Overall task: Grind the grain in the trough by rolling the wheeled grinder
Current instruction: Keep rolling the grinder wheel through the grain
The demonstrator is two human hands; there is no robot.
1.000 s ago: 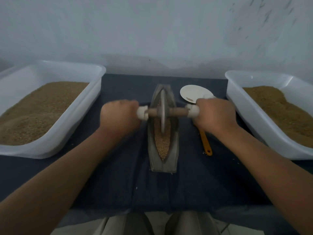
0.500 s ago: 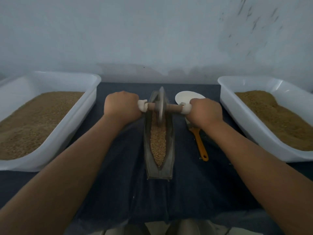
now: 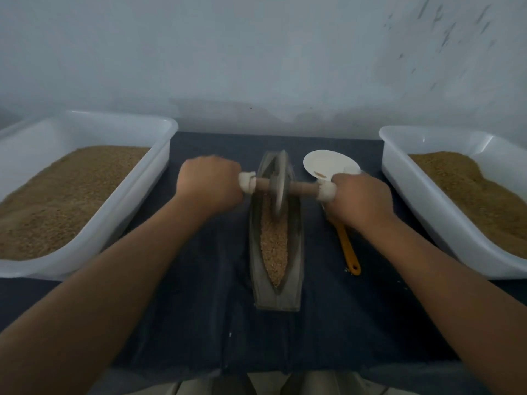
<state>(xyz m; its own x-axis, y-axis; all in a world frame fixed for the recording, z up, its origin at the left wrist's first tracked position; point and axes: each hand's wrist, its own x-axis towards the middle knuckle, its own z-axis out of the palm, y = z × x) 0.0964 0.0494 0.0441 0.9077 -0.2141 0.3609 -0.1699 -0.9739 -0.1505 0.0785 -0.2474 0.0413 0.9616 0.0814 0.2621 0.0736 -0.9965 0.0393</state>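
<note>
Nearest you, the dark cloth-covered bench [image 3: 199, 323] carries the grey boat-shaped trough [image 3: 295, 280], which lies lengthwise away from you at the centre. Brown grain [image 3: 273, 243] fills the near half of its groove. The wheeled grinder [image 3: 278, 189] stands in the far part of the trough. Since half a second ago it has rolled a little back toward you from the far tip. Its axle now slants, the left end farther away than the right.

Your left hand [image 3: 209, 181] is clenched tight round the left white-capped handle, and your right hand [image 3: 359, 198] grips the right one the same way.

An orange-handled utensil [image 3: 348, 249] lies just right of the trough, its head hidden under your right hand, and a white dish [image 3: 328, 163] sits beyond it. A grain-filled left tub [image 3: 137, 195] and right tub [image 3: 427, 201] flank the trough.
</note>
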